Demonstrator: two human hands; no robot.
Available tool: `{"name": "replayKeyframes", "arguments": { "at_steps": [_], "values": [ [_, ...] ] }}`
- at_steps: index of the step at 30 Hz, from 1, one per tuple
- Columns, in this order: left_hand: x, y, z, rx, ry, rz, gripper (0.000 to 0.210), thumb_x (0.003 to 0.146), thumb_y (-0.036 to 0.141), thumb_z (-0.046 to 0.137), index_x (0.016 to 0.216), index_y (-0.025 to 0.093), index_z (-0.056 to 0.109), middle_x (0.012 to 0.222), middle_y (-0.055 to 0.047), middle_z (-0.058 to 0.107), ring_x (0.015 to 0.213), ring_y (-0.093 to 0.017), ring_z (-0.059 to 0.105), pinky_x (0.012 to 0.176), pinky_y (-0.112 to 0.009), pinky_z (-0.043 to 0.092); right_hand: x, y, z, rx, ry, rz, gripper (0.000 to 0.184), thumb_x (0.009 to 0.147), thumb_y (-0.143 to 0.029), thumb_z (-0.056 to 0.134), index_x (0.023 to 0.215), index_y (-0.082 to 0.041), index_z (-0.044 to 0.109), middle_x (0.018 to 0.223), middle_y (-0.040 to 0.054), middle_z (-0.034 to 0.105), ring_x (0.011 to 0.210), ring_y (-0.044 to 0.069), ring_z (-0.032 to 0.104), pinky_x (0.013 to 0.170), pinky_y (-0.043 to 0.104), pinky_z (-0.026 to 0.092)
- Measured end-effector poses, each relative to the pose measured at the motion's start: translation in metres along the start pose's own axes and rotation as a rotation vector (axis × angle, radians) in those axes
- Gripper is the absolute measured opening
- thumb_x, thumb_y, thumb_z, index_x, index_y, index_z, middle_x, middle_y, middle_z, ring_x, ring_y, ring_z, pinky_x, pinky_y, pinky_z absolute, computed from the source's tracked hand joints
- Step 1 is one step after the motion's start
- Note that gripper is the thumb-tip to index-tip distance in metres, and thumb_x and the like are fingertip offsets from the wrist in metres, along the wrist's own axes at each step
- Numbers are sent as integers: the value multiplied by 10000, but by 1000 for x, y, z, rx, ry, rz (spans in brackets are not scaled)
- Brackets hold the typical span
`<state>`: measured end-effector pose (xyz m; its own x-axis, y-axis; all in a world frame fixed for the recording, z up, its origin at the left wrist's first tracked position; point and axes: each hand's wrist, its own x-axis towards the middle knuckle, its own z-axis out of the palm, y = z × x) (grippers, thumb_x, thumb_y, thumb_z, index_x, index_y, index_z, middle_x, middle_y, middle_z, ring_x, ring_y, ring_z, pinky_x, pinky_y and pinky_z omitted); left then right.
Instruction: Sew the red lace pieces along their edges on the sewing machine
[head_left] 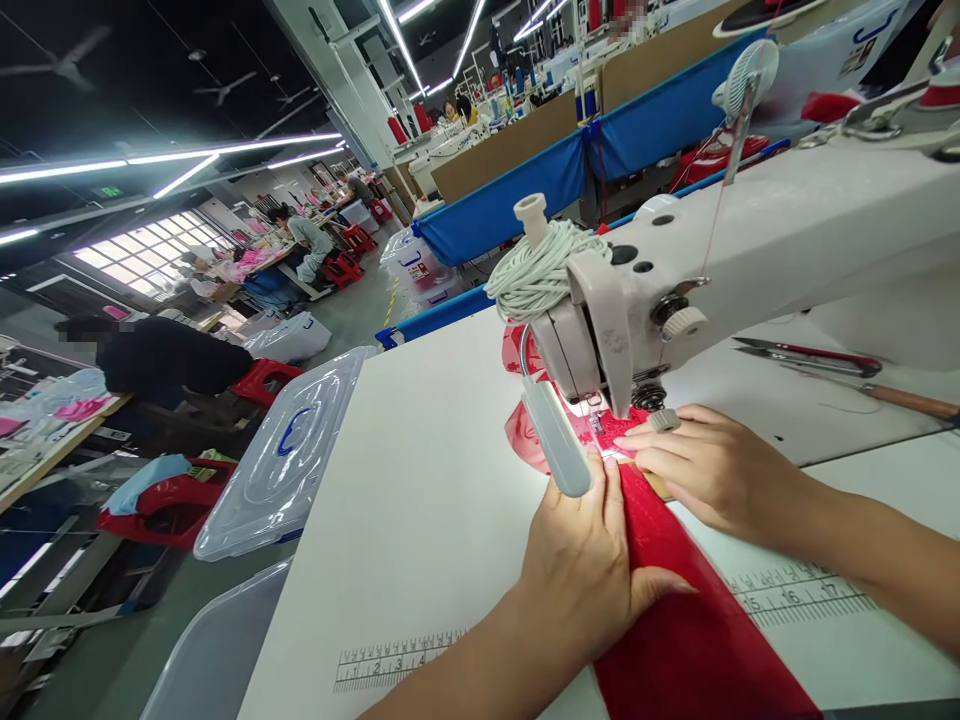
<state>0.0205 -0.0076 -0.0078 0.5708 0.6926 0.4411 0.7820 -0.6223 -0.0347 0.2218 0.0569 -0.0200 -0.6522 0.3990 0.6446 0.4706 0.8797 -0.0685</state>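
A strip of red fabric runs over the white table to the sewing machine, its far end under the needle area. My left hand lies on the fabric's left edge, fingers stretched toward the presser foot and thumb spread across the cloth. On the right side of the foot, my right hand rests with extended fingertips on the fabric. A lit grey lamp hangs just over my left fingertips and hides part of them. Pinkish-red fabric shows behind the lamp.
Thread snips and a wooden-handled tool lie right of the machine head. Pale cord is coiled on the machine. Printed rulers mark the table's near edge. A lidded clear bin stands left. Other people sit farther off.
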Motion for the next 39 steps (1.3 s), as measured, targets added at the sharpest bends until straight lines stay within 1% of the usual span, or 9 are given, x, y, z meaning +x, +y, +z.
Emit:
{"name": "replayKeyframes", "arguments": {
  "at_steps": [6,12,16,20,23,26,30,35,39],
  "values": [
    [4,-2,-2,-7,-18,-6,930,949,768,139,1299,42,602,1149,-217,679,1013,-315,677,861,-442,570,2,1,0,-11,-31,11,233,904,-51,472,880,-171,671,995,64,770,795,178,662,751,343,416],
    [4,-4,-1,18,-26,-10,930,949,769,145,1287,38,610,1185,-223,675,1075,-332,667,900,-450,555,3,2,1,-2,-61,51,239,884,-38,453,791,-190,612,885,59,739,738,177,622,717,333,404],
    [5,-4,-5,8,-35,5,944,951,769,146,1355,21,558,1230,-233,661,1126,-338,649,918,-452,543,2,3,3,-10,-103,78,264,897,-44,430,825,-200,629,859,65,728,846,201,654,760,342,415],
    [4,-3,-5,20,-55,10,951,935,793,172,1304,26,597,1228,-236,667,1114,-345,654,875,-446,552,0,4,5,-7,-109,90,266,910,-50,426,893,-188,652,822,64,714,902,216,664,779,350,421],
    [3,-3,-3,27,-57,2,943,934,798,177,1271,39,623,1235,-226,670,1128,-349,649,878,-445,552,0,4,5,-14,-105,88,273,914,-50,415,900,-182,653,809,63,707,908,218,669,776,350,420],
    [2,-3,-2,35,-48,-2,923,952,777,177,1266,35,628,1247,-226,667,1155,-356,636,943,-476,531,1,3,4,-33,-102,77,276,926,-57,408,889,-184,650,840,67,723,862,212,671,762,350,420],
    [2,-5,-2,58,-101,-16,880,956,765,263,1329,34,581,1289,-239,642,1218,-379,600,987,-523,507,1,4,4,-44,-115,82,260,909,-58,427,830,-197,632,892,72,747,780,200,663,745,349,429],
    [1,-4,-2,62,-165,-62,801,961,704,367,1397,50,516,1355,-245,598,1256,-406,570,991,-581,491,2,5,6,-31,-114,105,252,900,-58,433,825,-203,626,886,76,743,937,224,693,815,359,468],
    [2,-11,-5,19,-161,-51,731,976,618,413,1407,33,490,1364,-250,588,1276,-398,551,1018,-585,484,2,6,6,-14,-91,110,268,890,-46,414,865,-202,630,883,75,732,920,230,691,795,372,508]
  ]
}}
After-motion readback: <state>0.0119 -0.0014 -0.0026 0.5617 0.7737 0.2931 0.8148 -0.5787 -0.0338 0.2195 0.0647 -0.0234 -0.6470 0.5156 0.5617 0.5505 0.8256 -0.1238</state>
